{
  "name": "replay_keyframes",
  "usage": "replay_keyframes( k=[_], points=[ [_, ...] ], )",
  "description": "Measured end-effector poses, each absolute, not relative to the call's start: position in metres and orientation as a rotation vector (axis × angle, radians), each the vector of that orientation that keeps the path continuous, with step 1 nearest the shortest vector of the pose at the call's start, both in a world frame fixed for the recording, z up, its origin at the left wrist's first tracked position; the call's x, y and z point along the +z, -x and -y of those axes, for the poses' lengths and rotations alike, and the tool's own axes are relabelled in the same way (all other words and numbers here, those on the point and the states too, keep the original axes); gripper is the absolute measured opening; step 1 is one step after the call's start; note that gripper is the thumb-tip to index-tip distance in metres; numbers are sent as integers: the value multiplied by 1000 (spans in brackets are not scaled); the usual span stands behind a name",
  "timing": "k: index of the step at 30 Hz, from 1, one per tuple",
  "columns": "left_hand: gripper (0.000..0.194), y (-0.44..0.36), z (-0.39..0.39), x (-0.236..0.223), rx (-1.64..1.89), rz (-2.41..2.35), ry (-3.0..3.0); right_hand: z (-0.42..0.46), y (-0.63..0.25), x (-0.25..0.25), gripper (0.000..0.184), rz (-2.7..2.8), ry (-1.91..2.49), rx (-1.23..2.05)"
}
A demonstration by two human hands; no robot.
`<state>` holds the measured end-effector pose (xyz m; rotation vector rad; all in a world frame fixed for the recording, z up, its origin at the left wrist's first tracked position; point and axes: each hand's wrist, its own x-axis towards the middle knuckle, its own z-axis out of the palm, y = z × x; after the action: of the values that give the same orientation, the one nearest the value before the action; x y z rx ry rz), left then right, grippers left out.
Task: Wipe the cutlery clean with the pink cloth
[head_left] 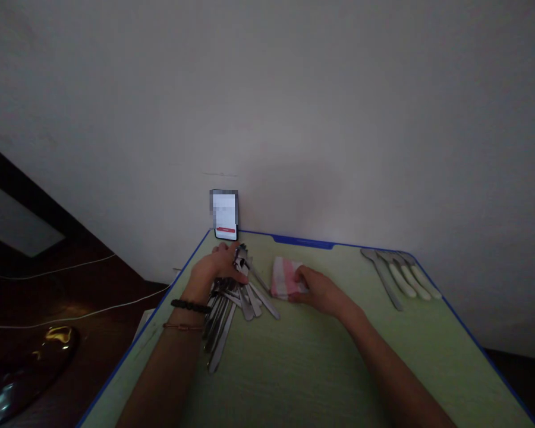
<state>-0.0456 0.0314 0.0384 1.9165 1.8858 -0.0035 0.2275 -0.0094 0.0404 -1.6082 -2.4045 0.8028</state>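
A jumbled heap of metal cutlery (223,333) lies on the left part of the small table, handles mostly pointing towards me. My left hand (218,267) is at the far end of the heap, thumb and fingers around some of the pieces; the fingertips are partly hidden. Between thumb and fingers a fork-like metal head (241,252) shows. To the right, a folded pink-and-white cloth (282,278) rests on the tabletop. My right hand (318,288) grips its right edge, thumb nearer me and fingers on top.
Several forks (401,276), some with white handles, lie side by side at the far right corner. A lit phone (226,215) leans against the wall (339,119) behind the table. The green tabletop (267,368) has a blue rim. White cables (84,309) run at the left.
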Motion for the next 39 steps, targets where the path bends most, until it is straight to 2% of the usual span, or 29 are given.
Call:
replay_keyframes(
  k=[2,7,13,19,24,31,39],
  points=[
    [102,36,-31,36,-18,-1922,-1902,9,-227,41,32,2411,1613,802],
    [92,26,-34,34,37,-1843,-1888,10,-227,42,31,2415,1620,798],
    [94,16,-36,41,135,-1705,-1927,13,-225,44,29,2448,1615,759],
    [96,19,-23,51,-44,-1820,-1936,13,-226,43,31,2462,1638,741],
    [78,13,-21,51,-161,-1825,-1959,13,-226,44,31,2467,1651,739],
    [21,1,-22,52,-251,-1726,-2014,14,-226,42,31,2475,1642,696],
    [25,1,-25,52,-219,-1703,-2061,13,-227,40,32,2450,1636,722]
  ],
)
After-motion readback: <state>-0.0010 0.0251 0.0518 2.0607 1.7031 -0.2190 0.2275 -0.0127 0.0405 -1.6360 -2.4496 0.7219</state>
